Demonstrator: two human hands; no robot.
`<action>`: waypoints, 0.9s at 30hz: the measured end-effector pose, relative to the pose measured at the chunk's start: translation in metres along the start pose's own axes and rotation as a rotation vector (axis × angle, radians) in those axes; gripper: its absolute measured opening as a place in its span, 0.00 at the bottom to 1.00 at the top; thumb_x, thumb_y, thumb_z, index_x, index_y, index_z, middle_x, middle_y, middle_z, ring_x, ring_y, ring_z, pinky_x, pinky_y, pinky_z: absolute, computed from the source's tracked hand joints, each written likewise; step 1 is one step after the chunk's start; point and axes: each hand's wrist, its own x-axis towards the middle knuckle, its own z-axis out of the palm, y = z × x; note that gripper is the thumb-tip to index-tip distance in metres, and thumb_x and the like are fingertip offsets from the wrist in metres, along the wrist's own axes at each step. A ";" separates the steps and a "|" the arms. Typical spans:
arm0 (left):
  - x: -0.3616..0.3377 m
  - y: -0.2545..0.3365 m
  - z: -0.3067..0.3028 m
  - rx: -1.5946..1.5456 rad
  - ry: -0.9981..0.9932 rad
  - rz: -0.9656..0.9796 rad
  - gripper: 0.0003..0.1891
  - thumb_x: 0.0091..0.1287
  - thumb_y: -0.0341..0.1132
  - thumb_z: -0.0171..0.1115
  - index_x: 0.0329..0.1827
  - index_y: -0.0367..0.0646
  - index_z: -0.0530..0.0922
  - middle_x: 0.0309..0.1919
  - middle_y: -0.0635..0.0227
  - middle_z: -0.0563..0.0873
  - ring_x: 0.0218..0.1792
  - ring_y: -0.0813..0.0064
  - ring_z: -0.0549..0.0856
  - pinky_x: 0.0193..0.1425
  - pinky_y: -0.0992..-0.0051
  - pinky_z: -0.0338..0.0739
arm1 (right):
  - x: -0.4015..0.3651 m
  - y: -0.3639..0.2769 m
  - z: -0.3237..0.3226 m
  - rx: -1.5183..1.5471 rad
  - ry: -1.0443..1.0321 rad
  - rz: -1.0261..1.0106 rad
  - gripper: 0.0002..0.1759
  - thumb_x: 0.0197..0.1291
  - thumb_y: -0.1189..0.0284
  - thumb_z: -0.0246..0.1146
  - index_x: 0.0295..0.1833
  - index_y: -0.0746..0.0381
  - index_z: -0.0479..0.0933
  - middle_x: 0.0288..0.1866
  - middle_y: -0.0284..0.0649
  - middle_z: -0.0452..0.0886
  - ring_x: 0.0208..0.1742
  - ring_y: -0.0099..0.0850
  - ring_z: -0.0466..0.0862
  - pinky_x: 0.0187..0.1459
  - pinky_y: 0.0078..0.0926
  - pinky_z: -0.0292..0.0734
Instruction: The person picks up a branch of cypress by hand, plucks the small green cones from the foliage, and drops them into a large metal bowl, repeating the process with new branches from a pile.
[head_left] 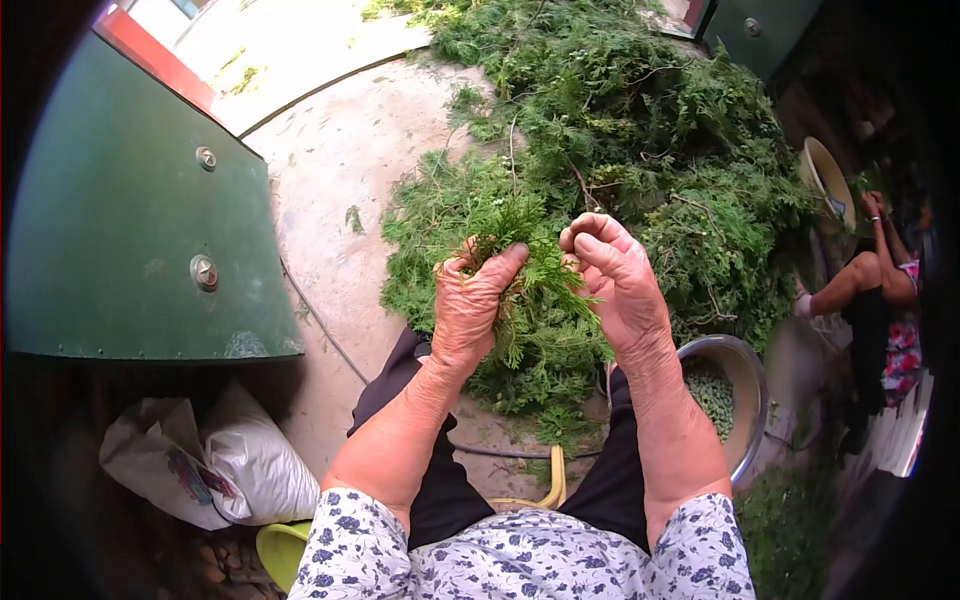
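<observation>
Notably, the left hand [468, 295] had its grip closed around a leafy green sprig [545, 275], held mid-scene above the near edge of a heap of leafy branches [620, 130]. The right hand [625, 280] was just beside it on the right, thumb and fingers bent toward each other; whether that grip pinched anything could not be told. Near right, partly hidden by the right forearm [680, 430], stood a basin [746, 400] with small green pieces [712, 402] inside. Risks, as judged: a hard tug could tear the sprig or strip it from the left grip; a forearm knocking the rim could tip the basin.
</observation>
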 end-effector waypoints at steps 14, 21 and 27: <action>0.008 -0.003 -0.014 -0.079 -0.120 -0.182 0.08 0.64 0.34 0.57 0.43 0.42 0.76 0.13 0.77 0.68 0.14 0.81 0.68 0.32 0.79 0.75 | 0.001 0.009 -0.002 -0.081 0.003 0.080 0.06 0.61 0.73 0.60 0.43 0.62 0.74 0.30 0.30 0.77 0.25 0.17 0.74 0.20 0.12 0.65; 0.028 0.000 -0.040 -0.470 -0.081 -0.171 0.12 0.65 0.38 0.57 0.25 0.50 0.67 0.13 0.74 0.67 0.15 0.77 0.67 0.38 0.70 0.76 | -0.014 -0.048 -0.058 -0.071 0.188 -0.159 0.08 0.62 0.80 0.54 0.46 0.70 0.72 0.38 0.42 0.77 0.35 0.26 0.78 0.29 0.19 0.72; 0.041 0.010 -0.061 -0.639 0.008 -0.164 0.10 0.64 0.38 0.60 0.29 0.48 0.67 0.14 0.73 0.66 0.15 0.76 0.67 0.35 0.67 0.76 | -0.093 -0.072 -0.164 -0.437 0.476 -0.142 0.06 0.62 0.76 0.57 0.44 0.65 0.74 0.33 0.34 0.76 0.29 0.21 0.77 0.26 0.15 0.71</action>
